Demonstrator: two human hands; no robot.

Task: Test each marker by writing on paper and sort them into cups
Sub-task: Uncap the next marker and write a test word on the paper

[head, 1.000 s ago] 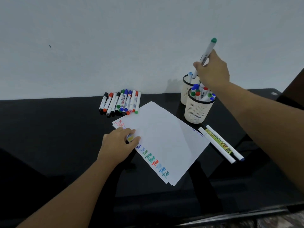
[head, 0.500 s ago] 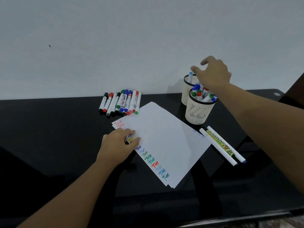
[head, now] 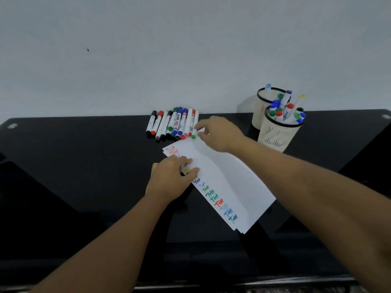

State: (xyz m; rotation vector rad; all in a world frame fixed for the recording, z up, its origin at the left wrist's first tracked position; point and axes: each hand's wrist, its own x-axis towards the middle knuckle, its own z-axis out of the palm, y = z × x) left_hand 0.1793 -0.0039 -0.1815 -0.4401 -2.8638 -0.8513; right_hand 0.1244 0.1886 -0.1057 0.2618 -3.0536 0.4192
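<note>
A row of several capped markers (head: 172,123) lies at the table's back, left of centre. My right hand (head: 218,132) reaches to the row's right end, thumb and forefinger pinched on the green-capped marker (head: 194,135), which still lies on the table. White paper sheets (head: 228,182) lie diagonally, with coloured test words along their left edge. My left hand (head: 169,178) presses down on the sheets' left edge, fingers curled. At the back right stand two cream mesh cups: the front cup (head: 277,136) holds several markers, the rear cup (head: 259,111) a few.
The black glass table (head: 74,166) stands against a plain pale wall. My right forearm crosses the lower right of the view and hides the tabletop to the right of the paper. The table's front edge runs along the bottom.
My right hand let go of a green-capped marker at the cups, then swung left and down to the right end of the marker row. My left hand stayed on the paper.
</note>
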